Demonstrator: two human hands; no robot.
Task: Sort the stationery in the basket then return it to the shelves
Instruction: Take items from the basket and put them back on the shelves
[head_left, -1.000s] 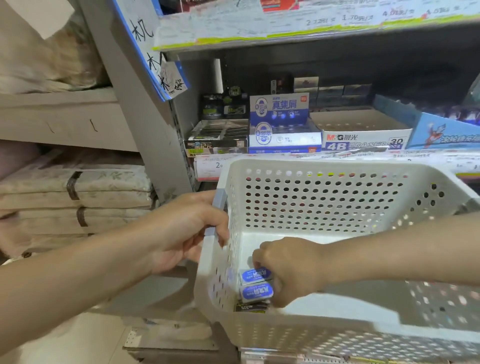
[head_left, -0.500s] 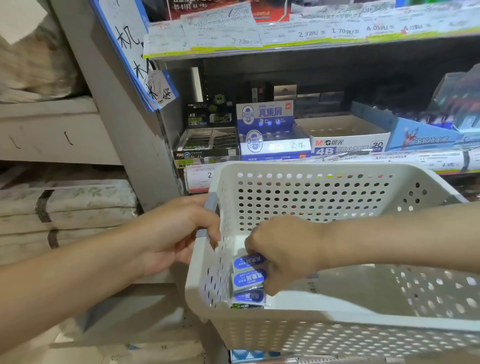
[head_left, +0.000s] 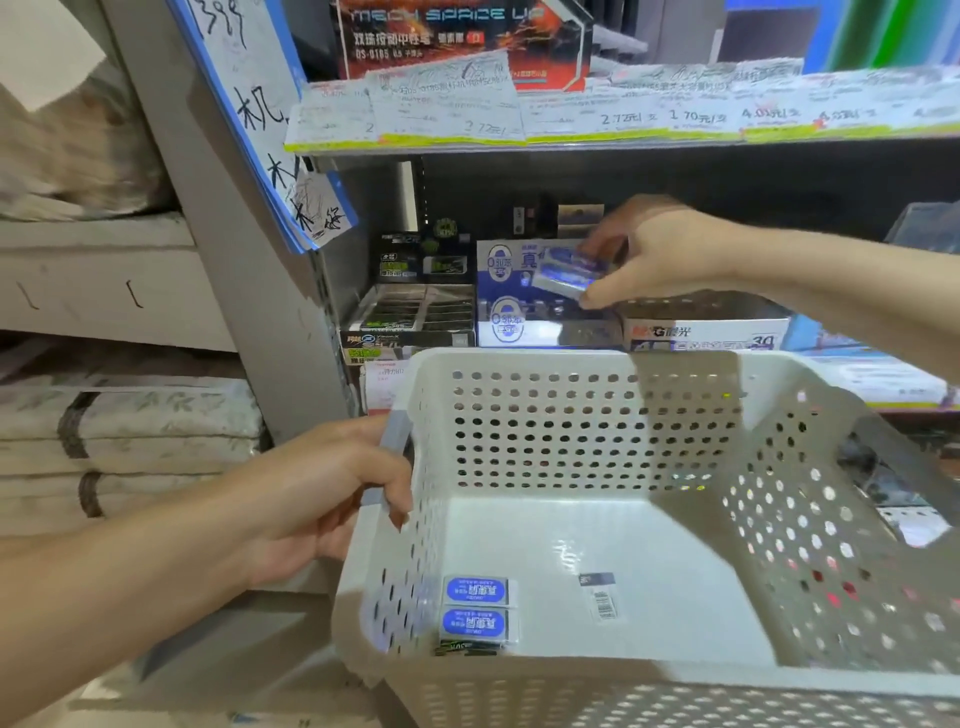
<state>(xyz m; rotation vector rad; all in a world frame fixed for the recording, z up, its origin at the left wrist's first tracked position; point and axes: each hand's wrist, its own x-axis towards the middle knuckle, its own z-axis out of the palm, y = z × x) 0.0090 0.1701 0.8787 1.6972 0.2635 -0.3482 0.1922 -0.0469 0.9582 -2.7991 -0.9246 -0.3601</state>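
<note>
A white perforated basket (head_left: 597, 431) fills the lower middle of the view. My left hand (head_left: 332, 499) grips its grey handle at the left rim. Two blue-labelled erasers (head_left: 478, 608) lie in the basket's near left corner, with a darker item just showing below them. A small barcode sticker (head_left: 602, 603) is on the basket floor. My right hand (head_left: 660, 254) is raised at the shelf, shut on blue-and-white erasers (head_left: 569, 270), over the blue-and-white eraser display box (head_left: 511, 322).
On the shelf, a black display box (head_left: 410, 322) stands left of the blue one and a white 4B eraser box (head_left: 706, 327) right of it. Price labels (head_left: 519, 119) line the shelf above. A grey upright (head_left: 228, 249) and stacked fabric bundles (head_left: 130, 426) are at left.
My right hand has come up out of the basket with erasers and moved to the shelf's blue box. Two blue erasers stay in the corner. My left hand still holds the handle.
</note>
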